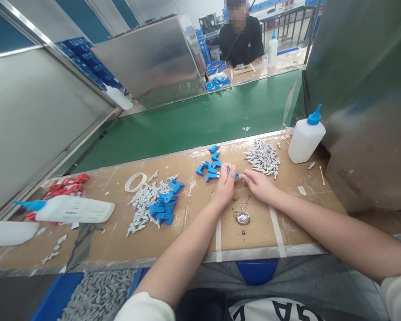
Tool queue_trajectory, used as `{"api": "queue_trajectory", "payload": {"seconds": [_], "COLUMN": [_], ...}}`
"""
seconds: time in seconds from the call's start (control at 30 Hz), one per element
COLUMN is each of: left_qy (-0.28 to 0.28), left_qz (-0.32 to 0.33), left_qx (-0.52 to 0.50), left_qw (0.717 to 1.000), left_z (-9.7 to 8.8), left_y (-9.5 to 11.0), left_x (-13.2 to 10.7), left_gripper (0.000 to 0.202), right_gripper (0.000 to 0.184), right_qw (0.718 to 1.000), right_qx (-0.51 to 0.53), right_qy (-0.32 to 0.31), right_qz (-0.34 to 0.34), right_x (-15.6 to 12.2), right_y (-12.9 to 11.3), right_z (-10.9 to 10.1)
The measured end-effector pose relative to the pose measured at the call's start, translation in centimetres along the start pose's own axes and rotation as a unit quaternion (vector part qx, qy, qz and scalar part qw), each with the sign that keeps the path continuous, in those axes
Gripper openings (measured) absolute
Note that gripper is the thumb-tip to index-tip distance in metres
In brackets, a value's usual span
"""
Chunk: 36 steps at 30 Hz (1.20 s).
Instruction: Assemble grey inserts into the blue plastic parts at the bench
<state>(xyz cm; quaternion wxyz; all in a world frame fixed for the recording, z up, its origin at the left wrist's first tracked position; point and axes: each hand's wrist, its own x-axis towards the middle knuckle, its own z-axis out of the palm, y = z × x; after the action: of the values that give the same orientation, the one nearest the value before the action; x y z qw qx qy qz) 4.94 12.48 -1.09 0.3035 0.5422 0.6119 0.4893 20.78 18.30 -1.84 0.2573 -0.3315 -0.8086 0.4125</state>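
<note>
My left hand [226, 183] is closed around a small blue plastic part [233, 173], most of it hidden by the fingers. Just to its right, my right hand [258, 183] pinches a small pale piece [241, 176] at the blue part's end. Whether the two pieces are joined I cannot tell. Several loose blue parts [210, 167] lie just beyond my left hand. Behind my right hand is a heap of small grey parts [263, 157]. Nearer me, below both hands, a small round metal dish [243, 218] sits among dark crumbs.
At left lie a grey pile [142, 205], blue parts [165, 206], a tape roll [135, 182], red parts [67, 186] and a fallen bottle [75, 208]. A white bottle [306, 138] stands right. Beyond runs a green belt [200, 118]; a person [242, 40] sits across it.
</note>
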Motion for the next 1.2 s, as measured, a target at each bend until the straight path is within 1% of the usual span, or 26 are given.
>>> {"api": "queue_trajectory", "payload": {"seconds": [0.17, 0.23, 0.33, 0.37, 0.43, 0.5, 0.53, 0.6, 0.67, 0.73, 0.8, 0.87, 0.9, 0.93, 0.97, 1.0, 1.03, 1.07, 1.1, 1.13, 1.17, 1.2], "left_qy": [0.019, 0.020, 0.015, 0.016, 0.032, 0.065, 0.082, 0.104, 0.112, 0.099, 0.058, 0.009, -0.005, -0.004, 0.013, 0.039, 0.066, 0.085, 0.087, 0.075, 0.053, 0.032], "left_qz": [-0.008, -0.009, -0.005, 0.002, 0.018, 0.021, 0.017, 0.006, -0.011, -0.029, -0.027, 0.010, 0.036, 0.059, 0.073, 0.071, 0.051, 0.015, -0.028, -0.067, -0.096, -0.112], "left_qx": [0.017, 0.025, 0.041, 0.051, 0.085, 0.141, 0.175, 0.248, 0.312, 0.354, 0.377, 0.389, 0.396, 0.404, 0.418, 0.439, 0.468, 0.504, 0.546, 0.586, 0.619, 0.641], "left_qw": [1.000, 0.999, 0.999, 0.999, 0.996, 0.988, 0.981, 0.963, 0.944, 0.930, 0.924, 0.921, 0.918, 0.913, 0.905, 0.895, 0.880, 0.859, 0.833, 0.804, 0.778, 0.758], "left_z": [0.3, 0.4, 0.2, -0.1, -1.6, -4.1, -5.6, -8.6, -10.9, -11.8, -11.6, -11.1, -11.0, -11.2, -11.6, -12.3, -13.1, -13.9, -14.6, -15.2, -15.6, -15.8], "left_y": [-0.2, -0.2, 0.5, 0.9, 1.8, 2.4, 2.5, 2.3, 1.5, 0.5, -0.2, -0.3, -0.1, 0.2, 0.7, 1.2, 1.7, 2.1, 2.4, 2.4, 2.4, 2.2], "left_x": [0.4, 0.6, 0.8, 0.7, 0.2, -0.7, -1.3, -2.4, -3.2, -3.6, -3.6, -3.2, -3.0, -2.7, -2.5, -2.4, -2.4, -2.4, -2.4, -2.5, -2.6, -2.6], "left_gripper": [0.027, 0.023, 0.014, 0.011, 0.009, 0.006, 0.006, 0.008, 0.008, 0.011, 0.013, 0.015, 0.013, 0.010, 0.009, 0.011, 0.014, 0.017, 0.019, 0.021, 0.021, 0.019], "right_gripper": [0.027, 0.028, 0.034, 0.035, 0.035, 0.032, 0.031, 0.031, 0.031, 0.031, 0.031, 0.032, 0.032, 0.032, 0.032, 0.031, 0.031, 0.030, 0.030, 0.029, 0.028, 0.026], "right_qw": [1.000, 0.999, 0.995, 0.992, 0.977, 0.945, 0.926, 0.893, 0.880, 0.881, 0.888, 0.891, 0.892, 0.893, 0.894, 0.897, 0.902, 0.910, 0.919, 0.928, 0.936, 0.942], "right_qx": [-0.016, -0.036, -0.086, -0.114, -0.197, -0.300, -0.348, -0.415, -0.440, -0.437, -0.418, -0.396, -0.384, -0.370, -0.354, -0.332, -0.304, -0.272, -0.236, -0.200, -0.163, -0.128], "right_qy": [-0.001, -0.005, -0.041, -0.040, 0.004, 0.071, 0.092, 0.096, 0.090, 0.085, 0.081, 0.080, 0.083, 0.086, 0.090, 0.093, 0.096, 0.098, 0.100, 0.104, 0.109, 0.114], "right_qz": [0.023, 0.021, -0.022, -0.042, -0.079, -0.106, -0.118, -0.142, -0.153, -0.160, -0.175, -0.205, -0.223, -0.242, -0.261, -0.278, -0.290, -0.297, -0.299, -0.297, -0.293, -0.289], "right_x": [0.4, 0.7, 1.2, 1.3, 1.5, 1.7, 1.8, 1.9, 1.9, 1.9, 1.9, 1.9, 1.9, 1.9, 2.0, 2.0, 2.0, 1.9, 1.8, 1.8, 1.7, 1.6], "right_y": [0.2, 0.3, 0.1, 0.0, -0.3, -0.3, -0.2, 0.5, 1.3, 2.0, 2.3, 2.5, 2.5, 2.6, 2.6, 2.6, 2.7, 2.7, 2.7, 2.7, 2.6, 2.5], "right_z": [0.2, -0.1, -1.0, -1.4, -2.2, -2.7, -2.8, -2.7, -2.4, -2.3, -2.4, -2.7, -2.9, -3.1, -3.2, -3.3, -3.3, -3.3, -3.2, -3.2, -3.1, -3.1]}}
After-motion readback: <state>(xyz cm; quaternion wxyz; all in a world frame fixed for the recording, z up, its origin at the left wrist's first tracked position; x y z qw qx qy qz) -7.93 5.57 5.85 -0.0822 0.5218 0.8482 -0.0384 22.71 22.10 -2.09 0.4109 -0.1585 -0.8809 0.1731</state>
